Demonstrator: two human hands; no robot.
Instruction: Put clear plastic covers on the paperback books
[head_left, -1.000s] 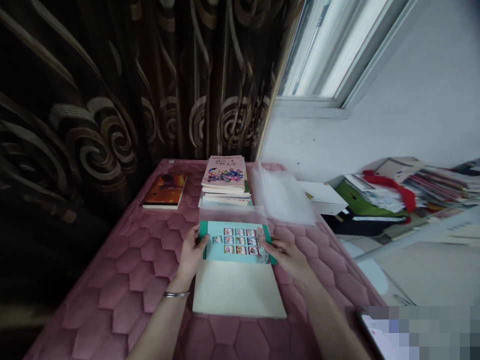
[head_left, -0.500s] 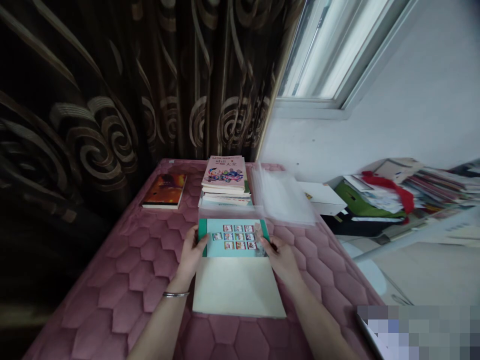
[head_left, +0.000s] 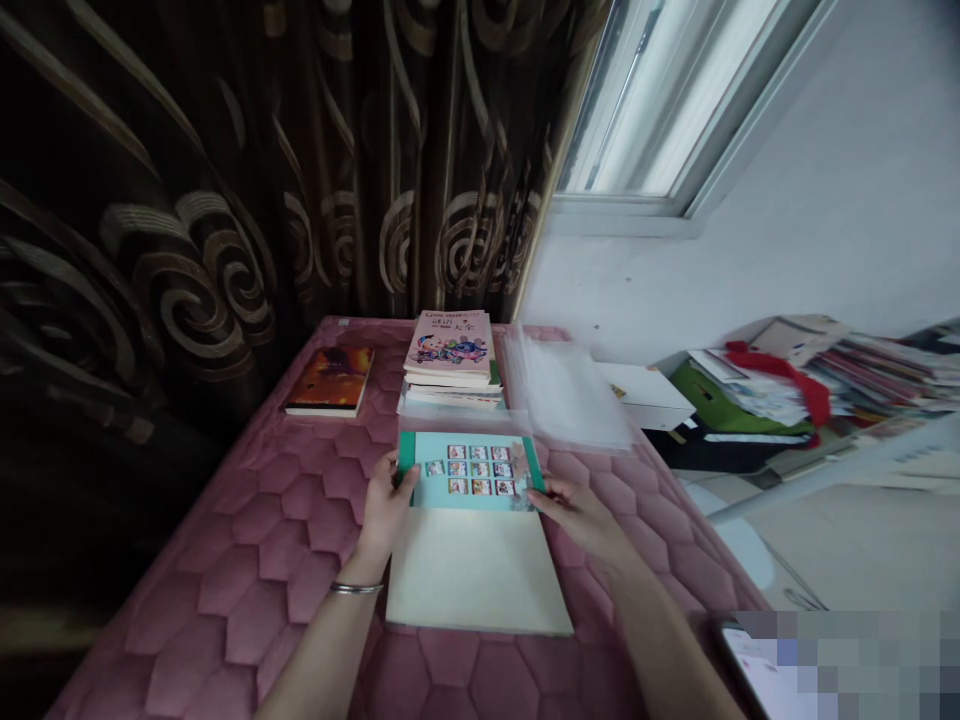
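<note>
A book with a teal cover panel [head_left: 470, 470] showing rows of small pictures lies on the pink quilted surface [head_left: 285, 520], its lower part a plain cream panel [head_left: 476, 570]. A clear plastic sleeve [head_left: 457, 420] covers its far end. My left hand [head_left: 385, 508] grips the left edge of the teal panel, thumb on top. My right hand [head_left: 577, 512] holds the right edge, fingers closed on it. A metal bangle [head_left: 356, 588] sits on my left wrist.
A stack of books [head_left: 452, 362] with a cartoon cover stands just beyond. An orange-covered book [head_left: 331, 381] lies at the left. A pile of clear sleeves [head_left: 566, 392] lies at the right. Dark patterned curtains [head_left: 225, 200] hang behind. Cluttered books and papers [head_left: 787, 390] lie far right.
The book has slid a little further under the clear sleeve, and both hands have shifted slightly along its edges.
</note>
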